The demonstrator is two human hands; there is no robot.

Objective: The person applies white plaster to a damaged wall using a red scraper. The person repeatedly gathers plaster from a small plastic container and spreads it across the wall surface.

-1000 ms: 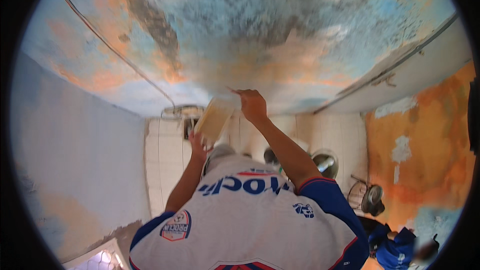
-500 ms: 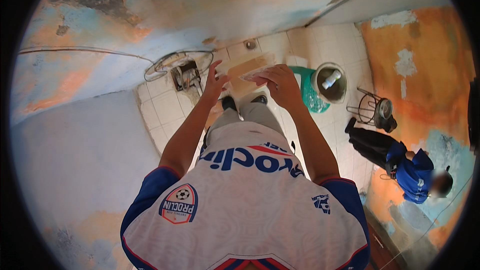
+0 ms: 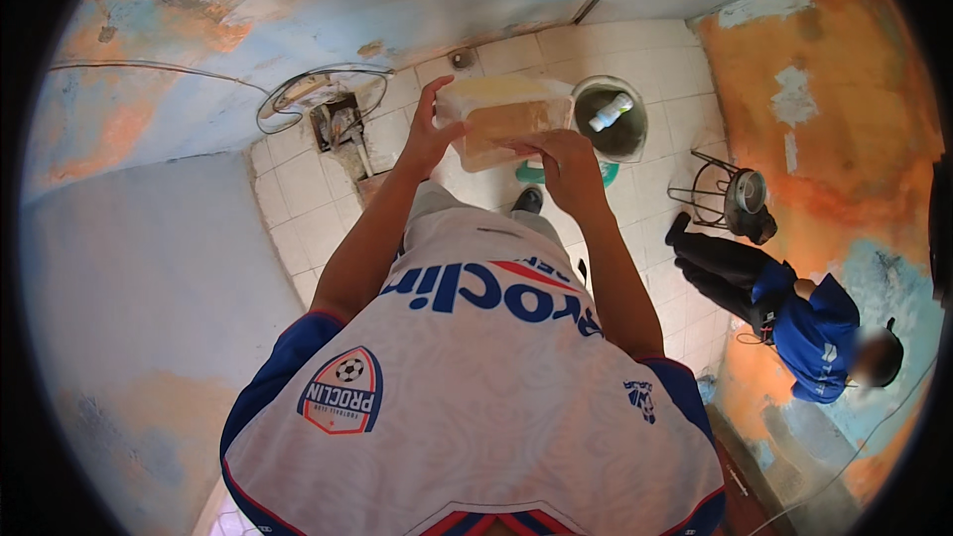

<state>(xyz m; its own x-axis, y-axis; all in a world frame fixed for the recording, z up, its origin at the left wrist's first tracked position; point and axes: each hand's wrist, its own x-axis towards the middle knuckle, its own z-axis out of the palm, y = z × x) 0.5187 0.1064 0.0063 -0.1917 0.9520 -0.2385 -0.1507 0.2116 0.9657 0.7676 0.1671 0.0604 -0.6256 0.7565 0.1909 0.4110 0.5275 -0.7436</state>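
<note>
In front of my legs a translucent, rectangular plastic container (image 3: 476,94) is held up, its broad brownish area facing me. My left hand (image 3: 429,134) grips its left end, with the thumb bent over the near side and the fingers along the edge. Against the near right corner, my right hand (image 3: 566,161) has its fingers curled onto the container. The tips of those fingers are partly hidden, so I cannot make out whether they pinch something else as well.
A round bucket (image 3: 635,142) with a white bottle (image 3: 610,113) in it stands right of the container, beside a green object (image 3: 608,175). Farther right are a metal stool (image 3: 698,194) and a person in blue (image 3: 819,328). Pipes show in a floor opening (image 3: 336,121), near a coiled cable (image 3: 266,119).
The container has come up nearer and is sharper, its blur gone. My left hand now grips its end, where the fingers were spread before. The view has shifted slightly.
</note>
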